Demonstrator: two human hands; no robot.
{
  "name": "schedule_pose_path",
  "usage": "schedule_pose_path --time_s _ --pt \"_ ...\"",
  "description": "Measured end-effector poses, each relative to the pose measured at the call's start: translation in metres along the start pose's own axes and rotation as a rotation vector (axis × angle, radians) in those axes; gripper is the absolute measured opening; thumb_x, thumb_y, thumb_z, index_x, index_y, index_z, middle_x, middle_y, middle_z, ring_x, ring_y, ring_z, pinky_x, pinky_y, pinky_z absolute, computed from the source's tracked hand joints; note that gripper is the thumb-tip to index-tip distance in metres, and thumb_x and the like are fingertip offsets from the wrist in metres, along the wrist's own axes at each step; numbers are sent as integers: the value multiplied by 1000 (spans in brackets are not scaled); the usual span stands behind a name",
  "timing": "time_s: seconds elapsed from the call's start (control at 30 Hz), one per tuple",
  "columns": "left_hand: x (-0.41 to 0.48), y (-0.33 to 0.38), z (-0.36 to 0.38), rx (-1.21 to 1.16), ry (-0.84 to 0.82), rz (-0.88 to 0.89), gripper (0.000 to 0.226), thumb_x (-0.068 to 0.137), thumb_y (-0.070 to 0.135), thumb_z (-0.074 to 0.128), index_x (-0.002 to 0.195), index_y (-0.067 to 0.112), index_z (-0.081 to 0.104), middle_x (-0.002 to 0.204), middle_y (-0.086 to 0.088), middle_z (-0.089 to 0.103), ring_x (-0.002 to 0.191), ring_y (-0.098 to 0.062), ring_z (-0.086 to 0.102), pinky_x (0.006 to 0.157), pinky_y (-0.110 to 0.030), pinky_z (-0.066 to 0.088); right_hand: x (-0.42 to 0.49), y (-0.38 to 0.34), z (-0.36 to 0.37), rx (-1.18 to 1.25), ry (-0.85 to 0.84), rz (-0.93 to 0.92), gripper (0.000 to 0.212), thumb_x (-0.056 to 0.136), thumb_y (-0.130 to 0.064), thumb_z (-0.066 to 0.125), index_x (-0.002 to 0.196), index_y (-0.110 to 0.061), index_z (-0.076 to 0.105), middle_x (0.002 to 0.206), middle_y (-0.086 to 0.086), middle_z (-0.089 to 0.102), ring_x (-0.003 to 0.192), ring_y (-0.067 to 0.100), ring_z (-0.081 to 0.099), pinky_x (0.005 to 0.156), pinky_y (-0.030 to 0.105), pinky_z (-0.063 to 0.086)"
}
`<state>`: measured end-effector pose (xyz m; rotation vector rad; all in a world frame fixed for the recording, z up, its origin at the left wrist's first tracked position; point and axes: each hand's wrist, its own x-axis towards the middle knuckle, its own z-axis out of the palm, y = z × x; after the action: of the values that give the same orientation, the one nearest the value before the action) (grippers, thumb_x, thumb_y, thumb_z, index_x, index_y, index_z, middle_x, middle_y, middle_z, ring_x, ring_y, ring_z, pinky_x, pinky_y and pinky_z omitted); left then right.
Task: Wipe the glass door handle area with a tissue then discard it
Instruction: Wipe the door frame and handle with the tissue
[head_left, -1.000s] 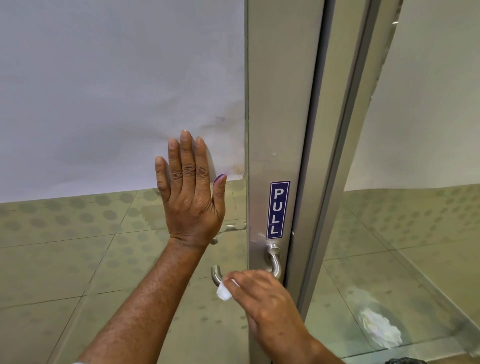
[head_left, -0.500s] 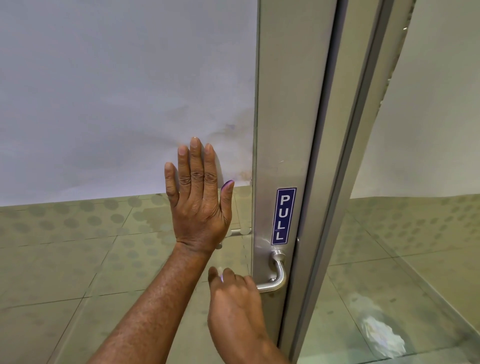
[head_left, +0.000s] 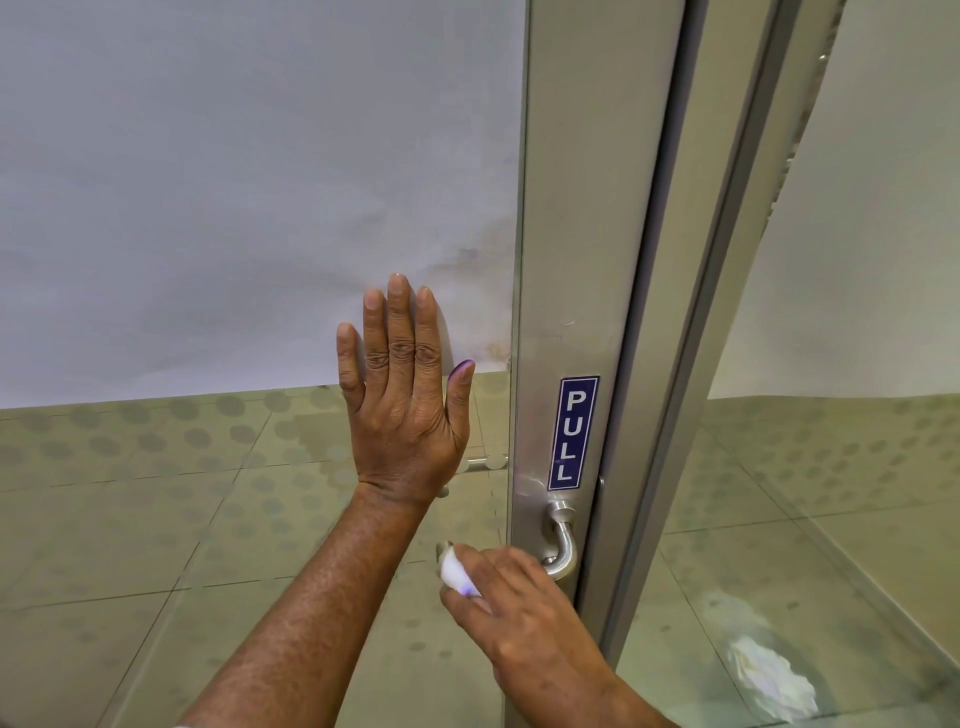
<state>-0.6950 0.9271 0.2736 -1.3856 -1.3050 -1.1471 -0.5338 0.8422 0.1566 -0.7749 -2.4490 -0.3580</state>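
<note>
A steel lever door handle juts from the brushed-metal door stile, just below a blue PULL sign. My right hand lies over the free end of the lever, pinching a small white tissue against it. The lever's tip is mostly hidden by the tissue and my fingers. My left hand is pressed flat on the glass pane left of the stile, fingers straight and pointing up.
A second glass panel stands at an angle on the right, with a crumpled white paper seen low through it. Greenish dotted floor tiles and a white wall show behind the glass. Another handle's end shows through the pane.
My right hand has slid left along the lever toward its tip, and the tissue shows again at my fingertips. The left hand stays flat on the glass.
</note>
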Motion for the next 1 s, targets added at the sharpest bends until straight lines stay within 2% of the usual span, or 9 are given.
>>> schedule_pose_path --time_s 0.17,0.43,0.6,0.67,0.73,0.8,0.87,0.97,1.0 --pt "0 0 0 0 6 3 63 111 41 27 163 13 5 166 -17 24 161 -18 -5 131 -43 -1 -10 16 -2 68 54 -45 21 93 -5 54 104 -13 69 124 9 66 109 25 61 105 38 41" --pt "0 0 0 -2 1 -3 63 111 42 27 163 14 4 166 -17 25 161 -18 -5 131 -42 -2 -36 52 -6 123 72 13 35 81 13 63 103 -15 64 130 5 59 120 21 55 116 43 33" --pt "1 0 0 -5 2 11 63 111 41 28 163 13 5 169 -5 12 161 -19 -4 131 -43 -2 -48 50 -5 233 121 194 54 63 28 68 101 -9 75 143 5 60 138 24 50 106 49 46" --pt "0 -1 0 0 1 13 64 111 41 28 163 12 5 169 -4 7 161 -20 -3 131 -43 -1 -51 41 -3 331 178 334 59 63 33 66 100 -11 77 146 0 57 140 22 48 109 42 46" --pt "0 -1 -1 9 -3 13 64 111 40 29 163 12 6 171 -4 2 161 -20 -3 131 -44 -1 -48 27 -2 373 261 422 56 65 36 63 91 -12 77 147 1 57 142 16 45 113 23 38" --pt "0 -1 -2 20 -20 12 64 112 40 29 164 13 4 172 -3 -7 161 -20 -4 131 -43 -2 -42 11 2 395 360 528 48 68 36 62 82 -8 76 145 6 56 141 6 43 110 11 32" --pt "1 0 -5 23 -37 9 63 112 40 28 164 13 4 173 -1 -11 161 -20 -5 131 -43 -4 -42 1 5 446 421 641 41 73 34 62 89 0 78 145 -2 54 135 -10 42 108 6 29" --pt "2 1 -12 -13 -86 -3 62 112 39 27 163 13 3 172 -4 -6 161 -19 -6 131 -42 -5 -43 -9 -8 524 316 626 43 73 25 72 111 5 74 140 -29 52 118 -27 45 100 -4 26" --pt "2 1 -16 -35 -113 -10 61 113 39 26 164 14 4 172 -5 -2 161 -19 -6 131 -42 -5 -44 -13 -17 498 204 599 49 64 22 81 109 2 76 136 -23 57 110 -24 53 94 -4 30"
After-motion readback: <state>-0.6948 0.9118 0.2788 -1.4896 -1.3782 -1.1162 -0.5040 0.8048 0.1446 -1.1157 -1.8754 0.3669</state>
